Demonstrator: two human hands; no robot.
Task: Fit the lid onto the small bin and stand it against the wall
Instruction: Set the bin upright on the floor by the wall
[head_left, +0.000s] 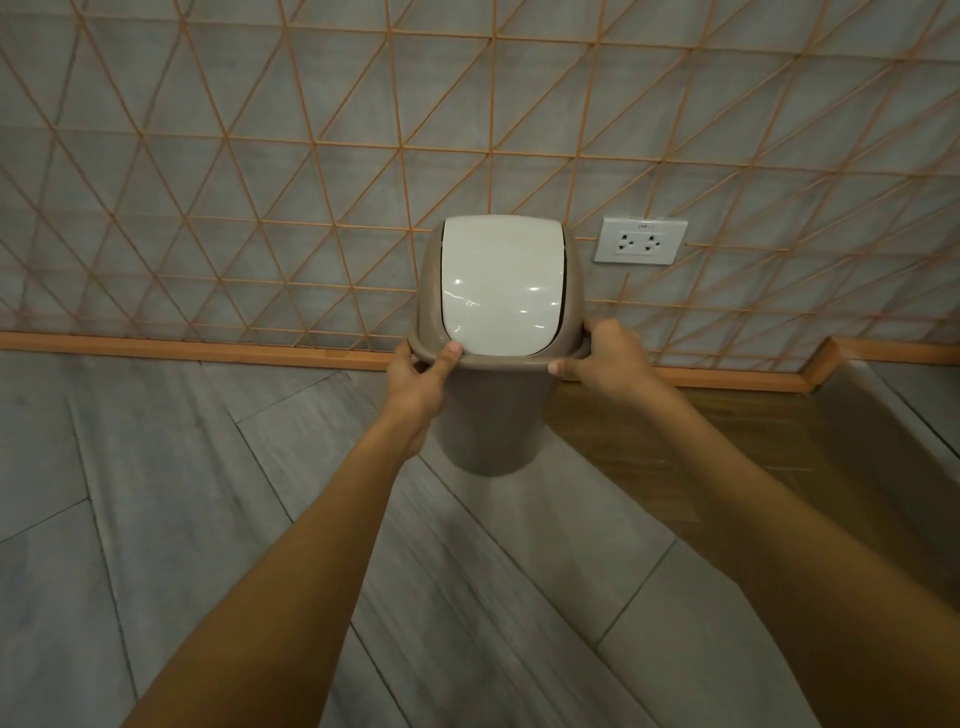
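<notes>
A small taupe bin (491, 415) stands upright on the grey floor, a little in front of the wall. On top of it sits its domed taupe lid with a glossy white swing flap (501, 291). My left hand (421, 384) grips the lid's rim at its left front corner, thumb pressed on the rim's top. My right hand (605, 364) holds the rim at the right front corner, fingers curled along its edge. Both arms reach straight forward from the bottom of the view.
The wall (260, 156) behind is grey with an orange diamond lattice and an orange skirting board (208, 351). A white double socket (641, 240) sits right of the bin. A wooden floor strip (701, 431) and a raised grey ledge (893, 415) lie to the right.
</notes>
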